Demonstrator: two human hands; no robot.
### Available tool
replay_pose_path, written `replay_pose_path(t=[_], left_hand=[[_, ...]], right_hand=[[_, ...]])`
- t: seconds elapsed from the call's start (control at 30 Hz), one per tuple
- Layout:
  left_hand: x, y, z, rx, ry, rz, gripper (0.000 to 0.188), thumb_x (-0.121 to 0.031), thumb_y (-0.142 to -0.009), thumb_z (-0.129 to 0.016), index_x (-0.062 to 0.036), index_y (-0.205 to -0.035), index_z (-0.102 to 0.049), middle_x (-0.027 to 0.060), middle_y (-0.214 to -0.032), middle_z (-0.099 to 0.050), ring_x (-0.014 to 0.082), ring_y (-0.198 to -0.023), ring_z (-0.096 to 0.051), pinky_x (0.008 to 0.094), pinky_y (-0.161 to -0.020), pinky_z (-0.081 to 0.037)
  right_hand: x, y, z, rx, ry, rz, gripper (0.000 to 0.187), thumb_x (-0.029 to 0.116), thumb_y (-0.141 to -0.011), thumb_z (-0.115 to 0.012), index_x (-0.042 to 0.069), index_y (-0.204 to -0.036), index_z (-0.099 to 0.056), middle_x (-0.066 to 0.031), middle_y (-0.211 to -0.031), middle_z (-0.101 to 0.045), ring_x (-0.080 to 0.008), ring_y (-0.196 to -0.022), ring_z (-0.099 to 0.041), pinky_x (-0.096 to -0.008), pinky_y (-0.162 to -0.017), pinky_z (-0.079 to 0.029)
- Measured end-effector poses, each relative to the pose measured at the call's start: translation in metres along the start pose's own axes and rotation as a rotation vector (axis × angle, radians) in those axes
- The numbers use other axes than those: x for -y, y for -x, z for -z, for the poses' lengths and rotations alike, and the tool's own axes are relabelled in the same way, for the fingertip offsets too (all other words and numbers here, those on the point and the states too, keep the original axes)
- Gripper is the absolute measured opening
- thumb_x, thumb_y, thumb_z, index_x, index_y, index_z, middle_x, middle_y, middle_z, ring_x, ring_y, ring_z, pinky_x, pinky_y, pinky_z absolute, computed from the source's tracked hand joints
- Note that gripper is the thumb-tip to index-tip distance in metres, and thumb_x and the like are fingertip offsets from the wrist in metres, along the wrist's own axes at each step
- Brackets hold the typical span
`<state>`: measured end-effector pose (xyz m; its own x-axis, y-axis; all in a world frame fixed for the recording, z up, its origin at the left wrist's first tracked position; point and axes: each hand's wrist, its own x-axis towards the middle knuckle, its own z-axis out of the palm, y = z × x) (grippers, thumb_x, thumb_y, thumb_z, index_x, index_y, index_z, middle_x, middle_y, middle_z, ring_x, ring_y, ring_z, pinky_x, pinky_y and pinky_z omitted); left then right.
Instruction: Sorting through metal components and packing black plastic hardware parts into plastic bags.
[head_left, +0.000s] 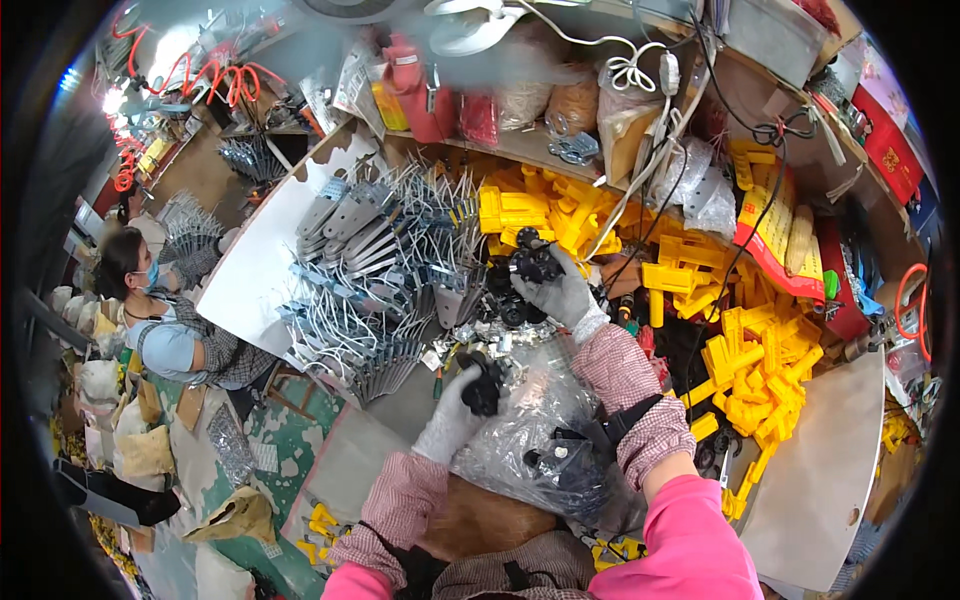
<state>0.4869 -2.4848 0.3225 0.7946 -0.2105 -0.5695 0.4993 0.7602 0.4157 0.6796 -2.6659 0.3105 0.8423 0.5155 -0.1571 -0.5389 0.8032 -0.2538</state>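
A person (165, 330) sat on the floor past the bench's left edge. Shiny metal brackets (375, 270) lay in a big heap on the left part of the bench (250, 270). The left hand (455, 412), in a grey glove, had its fingers closed around a black part (483, 385), near the front edge, just above a clear bag (540, 420). More black parts (565, 465) lay inside that bag. The right hand (562, 290), also gloved, was farther back, near the middle of the bench. Its fingers gripped another black piece (535, 262). Yellow blocks (760, 370) were piled on the right side. A white cord (640, 110) hung down from the shelf (520, 148) at the back.
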Motion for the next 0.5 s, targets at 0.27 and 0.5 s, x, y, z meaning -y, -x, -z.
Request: replay_pose_path(t=[0.27,0.5], left_hand=[[-0.027,-0.012,-0.029,0.069,-0.89,-0.643,0.025,-0.003,-0.088,-0.058,-0.0008,-0.113,-0.054,0.0104,-0.098,-0.066,0.017,-0.085,-0.064,0.029,-0.075,-0.053],[-0.032,-0.061,-0.022,0.084,-0.62,-0.609,0.035,-0.012,-0.081,-0.068,-0.0001,-0.112,-0.056,0.0068,-0.096,-0.068,0.0197,-0.087,-0.066,0.0291,-0.079,-0.053]], right_hand=[[-0.004,-0.001,-0.008,0.028,0.037,0.098,0.03,0.03,-0.095,-0.054,0.01,-0.117,-0.057,-0.011,-0.116,-0.061,-0.0308,-0.115,-0.055,-0.059,-0.103,-0.037],[0.007,0.019,-0.013,0.006,0.067,0.201,0.027,0.028,-0.096,-0.052,0.016,-0.12,-0.053,-0.0027,-0.121,-0.058,-0.0254,-0.117,-0.054,-0.0634,-0.104,-0.032]])
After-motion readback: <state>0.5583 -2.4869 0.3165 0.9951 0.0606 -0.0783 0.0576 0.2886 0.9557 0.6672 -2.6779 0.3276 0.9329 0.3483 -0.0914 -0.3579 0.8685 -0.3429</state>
